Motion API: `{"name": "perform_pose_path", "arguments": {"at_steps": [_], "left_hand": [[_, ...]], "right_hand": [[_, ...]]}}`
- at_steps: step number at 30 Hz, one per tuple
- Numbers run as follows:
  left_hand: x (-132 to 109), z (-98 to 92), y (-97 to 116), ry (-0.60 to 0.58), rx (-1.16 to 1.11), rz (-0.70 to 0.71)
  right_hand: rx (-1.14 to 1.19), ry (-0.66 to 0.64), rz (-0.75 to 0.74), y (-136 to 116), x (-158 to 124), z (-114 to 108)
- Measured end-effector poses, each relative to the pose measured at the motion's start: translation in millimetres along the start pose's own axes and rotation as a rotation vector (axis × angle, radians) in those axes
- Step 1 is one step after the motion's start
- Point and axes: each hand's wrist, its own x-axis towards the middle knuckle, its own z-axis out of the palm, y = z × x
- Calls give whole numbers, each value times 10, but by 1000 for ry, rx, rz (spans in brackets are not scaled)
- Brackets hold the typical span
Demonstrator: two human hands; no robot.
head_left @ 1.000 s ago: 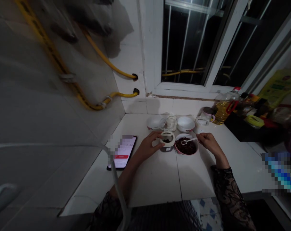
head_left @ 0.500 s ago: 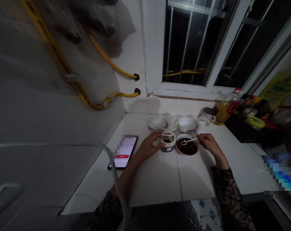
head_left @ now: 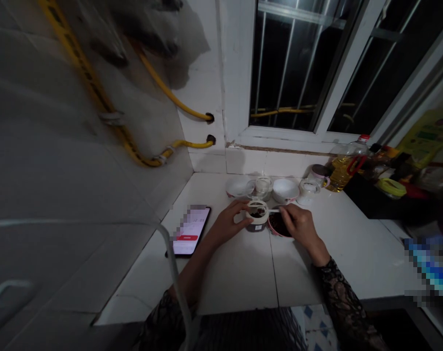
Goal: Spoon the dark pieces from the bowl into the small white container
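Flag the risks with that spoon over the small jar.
1. The small jar has a narrow mouth. Anything on the white spoon could miss it and land on the counter.
2. The right hand lies over the pink-rimmed bowl, so the wrist might nudge or tip it.
3. Dim light makes aiming harder. Only the left hand steadies the jar, and the phone lies close to any spill.

dark lace sleeves, bare hands, striped dark garment
left sleeve [head_left: 159,317] and right sleeve [head_left: 344,307] are black see-through lace with a swirly floral pattern, the right one reaching closer to the wrist. left hand [head_left: 227,225] and right hand [head_left: 298,226] uncovered. dark garment [head_left: 251,331] with fine vertical stripes covers the body front.
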Motion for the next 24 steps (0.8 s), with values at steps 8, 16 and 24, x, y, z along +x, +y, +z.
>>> {"name": "perform_pose_path", "arguments": {"at_steps": [8,16,24], "left_hand": [[-3,4,-14,8,-4,14],[-8,3,-16,2,6,-6],[-5,2,4,3,7,9]], "right_hand": [[-61,45,101,182,-11,-208],[-44,-67,343,550,-7,-465],[27,-257,348,497,-9,-253]]}}
